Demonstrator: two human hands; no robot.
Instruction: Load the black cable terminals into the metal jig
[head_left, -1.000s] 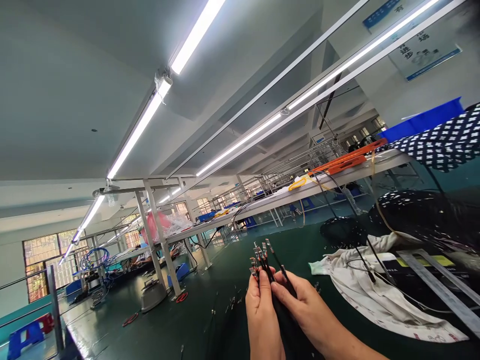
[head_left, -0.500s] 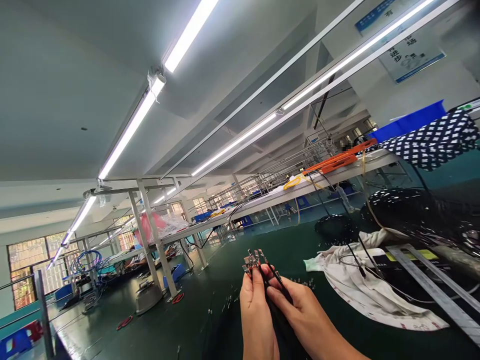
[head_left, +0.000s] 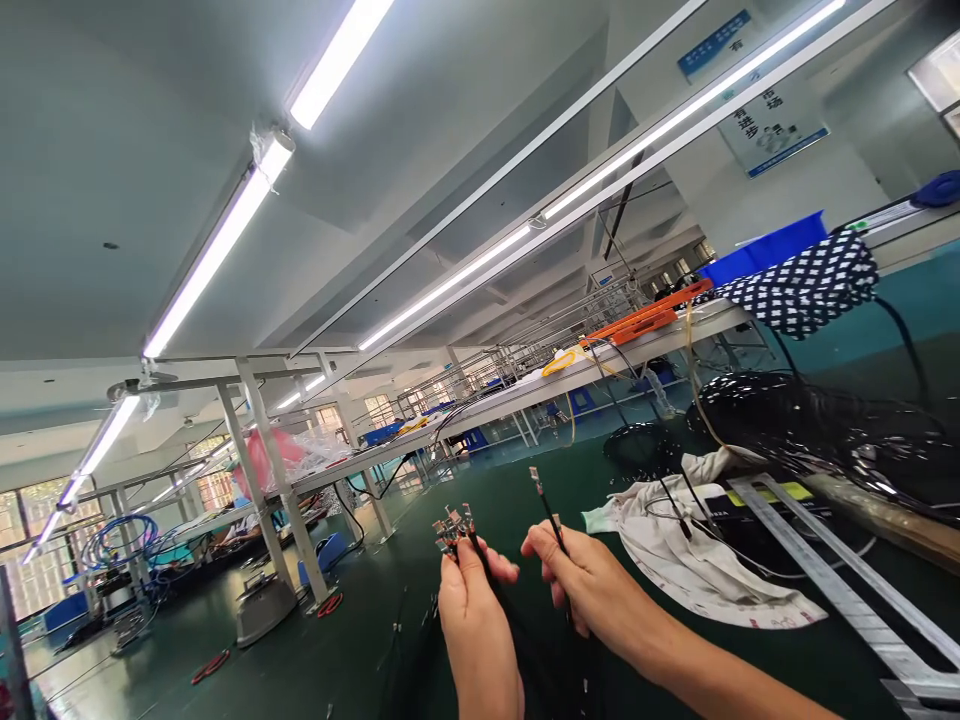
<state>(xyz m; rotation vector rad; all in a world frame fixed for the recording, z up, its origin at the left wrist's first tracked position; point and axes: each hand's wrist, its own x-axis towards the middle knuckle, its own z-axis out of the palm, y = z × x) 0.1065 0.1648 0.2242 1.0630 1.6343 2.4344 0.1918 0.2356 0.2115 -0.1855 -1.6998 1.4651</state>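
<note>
My left hand [head_left: 480, 625] is closed around a bundle of black cables [head_left: 453, 527], whose bare metallic ends stick up past the thumb. Just to its right, my right hand [head_left: 611, 590] pinches a single black cable [head_left: 545, 503]. That cable stands slightly tilted, its metal tip above the fingers, apart from the bundle. The lower lengths of the cables blend into the dark table and are hard to follow.
A crumpled pale cloth [head_left: 720, 560] lies to the right, beside a long metal measuring tool [head_left: 829, 575] and coiled black cables [head_left: 750, 405]. On the left are a grey weighted base [head_left: 264, 610], red-handled items [head_left: 211, 667] and a shelf post [head_left: 274, 470].
My hands have moved apart; the right now holds one cable away from the bundle in the left. The view has turned slightly, so the surroundings sit further left.
</note>
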